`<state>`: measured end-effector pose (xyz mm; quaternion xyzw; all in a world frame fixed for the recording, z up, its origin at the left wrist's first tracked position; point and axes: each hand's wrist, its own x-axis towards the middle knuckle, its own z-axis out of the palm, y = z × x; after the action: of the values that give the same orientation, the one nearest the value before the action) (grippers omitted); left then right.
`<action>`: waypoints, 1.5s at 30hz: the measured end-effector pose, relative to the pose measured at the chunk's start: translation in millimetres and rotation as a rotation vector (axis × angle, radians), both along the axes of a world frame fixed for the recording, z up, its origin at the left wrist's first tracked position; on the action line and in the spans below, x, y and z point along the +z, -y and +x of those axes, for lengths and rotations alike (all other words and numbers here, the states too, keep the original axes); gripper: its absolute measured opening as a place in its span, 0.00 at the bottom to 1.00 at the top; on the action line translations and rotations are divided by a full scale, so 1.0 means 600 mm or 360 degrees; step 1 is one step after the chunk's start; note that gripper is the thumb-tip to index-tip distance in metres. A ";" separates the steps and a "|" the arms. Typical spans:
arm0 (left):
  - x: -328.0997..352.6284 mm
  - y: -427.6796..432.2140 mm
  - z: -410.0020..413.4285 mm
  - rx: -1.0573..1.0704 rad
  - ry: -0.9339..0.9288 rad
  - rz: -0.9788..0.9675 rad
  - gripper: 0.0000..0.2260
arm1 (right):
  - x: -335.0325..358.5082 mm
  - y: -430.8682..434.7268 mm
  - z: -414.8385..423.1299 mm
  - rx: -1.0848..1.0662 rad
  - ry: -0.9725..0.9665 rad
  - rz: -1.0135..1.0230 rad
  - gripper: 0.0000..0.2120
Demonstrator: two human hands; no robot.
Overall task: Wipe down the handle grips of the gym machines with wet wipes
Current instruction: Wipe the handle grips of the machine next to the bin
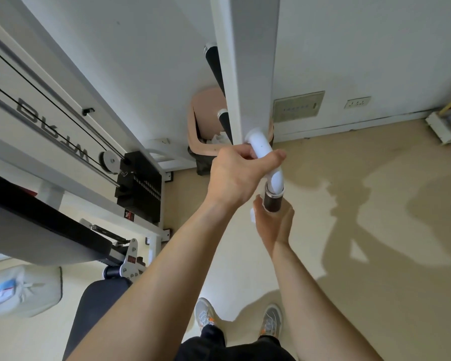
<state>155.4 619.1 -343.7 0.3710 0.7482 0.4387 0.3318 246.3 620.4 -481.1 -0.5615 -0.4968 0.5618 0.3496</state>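
Head view, looking down along a white gym frame.

- Left hand [233, 175]: fingers curled tight round the white curved metal tube [261, 148], thumb laid across its near side. The tube comes out of the white upright beam [253, 74] and bends down.
- Dark brown rubber handle grip [272, 203]: sits on the tube's lower end, below a silver collar and just under the left hand.
- Right hand [274, 225]: wrapped round the lower part of the grip from below, thumb on one side, fingers on the other. The fingertips are hidden behind the grip.
- White wet wipe [252, 213]: a small bunched bit shows at the thumb side of the right hand, held against the grip. The rest is covered by the hand.
- Two black handle grips [214, 63] stick out from the far side of the beam.
- Pink waste bin with a dark liner [206, 110] stands on the floor by the wall, below them.
- Black weight stack [141, 188] is to the left, with cables and a pulley.
- Blurred white and blue packet [11, 290] is at lower left.
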 end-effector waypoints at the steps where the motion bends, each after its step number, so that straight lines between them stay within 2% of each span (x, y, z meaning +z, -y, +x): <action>1: 0.000 0.001 -0.001 0.0021 -0.0004 0.0010 0.27 | 0.008 -0.009 0.007 0.0141 0.0050 -0.0004 0.11; 4: -0.004 0.007 -0.005 0.0059 -0.0011 0.0026 0.26 | 0.066 -0.046 0.033 0.0691 -0.0005 0.0095 0.16; 6: -0.006 0.012 -0.001 0.0028 0.0014 0.0021 0.24 | 0.099 -0.059 0.042 0.0835 -0.0157 0.0168 0.16; 7: -0.007 0.014 0.002 0.0012 0.0034 0.0013 0.24 | 0.102 -0.055 0.039 0.0759 -0.0203 0.0209 0.17; 10: -0.002 0.013 0.007 0.0000 0.0061 -0.0004 0.25 | 0.059 -0.022 0.013 0.0188 -0.0099 0.0297 0.18; 11: -0.001 0.012 0.008 0.0004 0.0053 -0.0009 0.24 | 0.038 -0.011 0.006 0.0073 -0.0056 0.0244 0.16; 13: 0.001 0.009 0.008 0.0018 0.0052 -0.0007 0.24 | 0.009 -0.005 0.002 0.0061 0.0018 0.0043 0.14; 15: 0.001 0.008 0.005 0.0062 0.0068 0.0029 0.24 | -0.001 -0.024 0.014 0.0344 0.0191 -0.0134 0.11; 17: -0.004 0.011 0.003 0.0101 0.0087 0.0086 0.24 | 0.011 -0.046 0.031 0.0791 0.0335 -0.0199 0.07; 19: -0.007 0.014 0.006 0.0109 0.0108 0.0114 0.26 | 0.035 -0.066 0.047 0.1010 0.0316 -0.0171 0.10; 21: -0.010 0.014 0.013 0.0108 0.0132 0.0120 0.27 | 0.063 -0.069 0.055 0.0927 0.0086 -0.0020 0.09; 23: -0.012 0.013 0.023 0.0100 0.0184 0.0116 0.27 | 0.089 -0.046 0.043 0.0567 -0.0098 0.0190 0.12; 25: -0.014 0.013 0.031 0.0095 0.0216 0.0113 0.28 | 0.076 -0.016 0.023 0.0086 -0.0131 0.0239 0.15; 27: -0.015 0.016 0.037 0.0114 0.0202 0.0124 0.27 | 0.038 0.010 0.010 -0.0135 -0.0106 0.0150 0.13; 32: -0.021 0.030 0.022 0.0077 0.0275 0.0257 0.28 | -0.030 0.008 0.018 0.0190 0.0247 -0.0203 0.11; 36: -0.064 0.068 -0.024 0.0108 0.0556 0.0195 0.17 | -0.067 0.024 0.011 0.0232 0.0511 -0.0476 0.05; 37: -0.085 0.085 -0.041 0.0152 0.0558 0.0143 0.16 | -0.074 0.034 0.007 0.0232 0.0509 -0.0578 0.06; 39: -0.132 0.122 -0.077 0.0172 0.0412 -0.0011 0.12 | -0.067 0.056 -0.011 0.0306 0.0358 -0.0749 0.07; 41: -0.165 0.163 -0.109 0.0074 0.0328 -0.0164 0.07 | -0.036 0.075 -0.041 0.0400 0.0047 -0.0841 0.06; 43: -0.176 0.198 -0.136 -0.0025 0.0447 -0.0221 0.07 | 0.002 0.086 -0.076 0.0425 -0.0397 -0.0903 0.06; 45: -0.173 0.222 -0.163 -0.0037 0.0574 -0.0174 0.10 | 0.042 0.091 -0.110 0.0444 -0.0666 -0.0876 0.06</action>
<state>57.4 485.6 -447.4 0.2765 0.6951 0.4528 0.4852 180.3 565.9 -455.9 -0.4344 -0.3168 0.8192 0.1996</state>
